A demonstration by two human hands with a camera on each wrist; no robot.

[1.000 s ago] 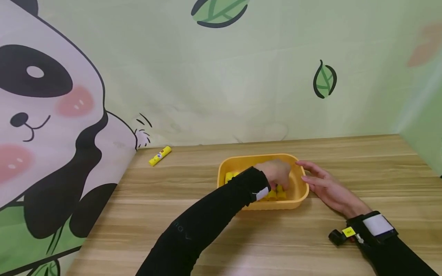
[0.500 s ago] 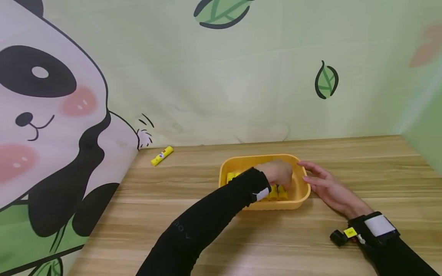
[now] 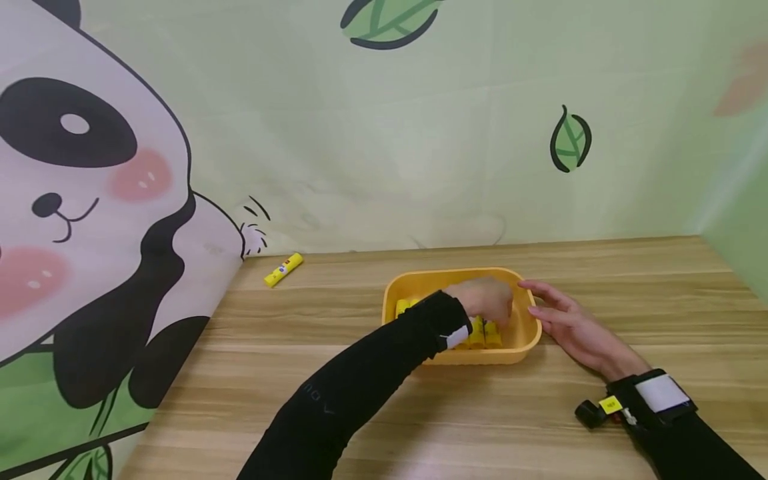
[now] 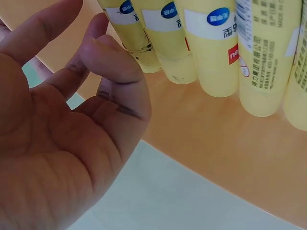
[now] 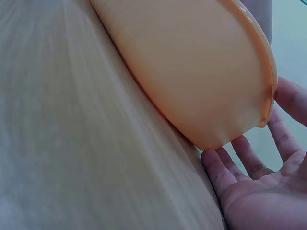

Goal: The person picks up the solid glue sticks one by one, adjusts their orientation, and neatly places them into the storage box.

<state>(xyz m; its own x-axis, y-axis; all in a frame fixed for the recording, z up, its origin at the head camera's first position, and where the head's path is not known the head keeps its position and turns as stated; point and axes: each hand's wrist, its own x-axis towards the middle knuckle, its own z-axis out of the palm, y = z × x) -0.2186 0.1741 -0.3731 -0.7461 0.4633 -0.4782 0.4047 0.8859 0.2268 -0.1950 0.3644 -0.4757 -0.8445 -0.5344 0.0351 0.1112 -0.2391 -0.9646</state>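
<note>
A yellow-orange plastic basket (image 3: 525, 330) stands on the wood-grain table. Several yellow glue sticks (image 3: 492, 333) stand in a row along its near wall; more show at its left end. My left hand (image 3: 485, 300) reaches down inside the basket, right by the row. In the left wrist view its fingers (image 4: 117, 62) bend loosely beside the labelled glue sticks (image 4: 211, 52), with nothing visible between them. My right hand (image 3: 579, 330) rests with relaxed fingers against the basket's right end, its fingertips (image 5: 211, 158) touching the lower wall and rim in the right wrist view.
One loose glue stick (image 3: 284, 270) lies on the table (image 3: 336, 293) at the back left. A light green wall (image 3: 420, 167) with leaf drawings rises behind the table, and a panda picture (image 3: 162, 247) covers the left side.
My left hand has shifted slightly to the right inside the basket. The whole head view has drifted a little; my right hand stays at the basket's end.
</note>
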